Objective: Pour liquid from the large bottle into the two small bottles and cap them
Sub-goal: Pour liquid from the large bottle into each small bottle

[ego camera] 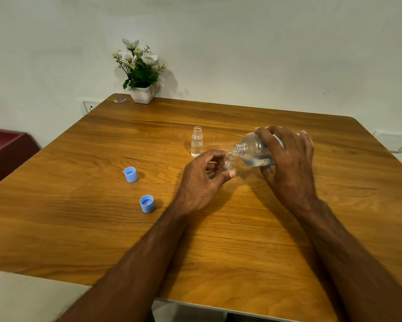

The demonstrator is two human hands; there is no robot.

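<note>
My right hand [288, 159] grips the large clear bottle [253, 151], tipped on its side with its open mouth pointing left. That mouth touches the open neck of a small clear bottle [229, 160], which my left hand [204, 180] holds upright on the wooden table [102, 228]; my fingers hide most of its body. A second small bottle [197, 141] stands uncapped just behind, holding clear liquid. Two blue caps lie open side up to the left, one farther [130, 174] and one nearer [147, 203].
A white pot of white flowers [141, 73] stands at the table's far left corner against the wall, with a small object [119, 100] beside it. A dark red piece of furniture [4, 152] is off the table's left edge. A wall socket [88, 106] sits behind.
</note>
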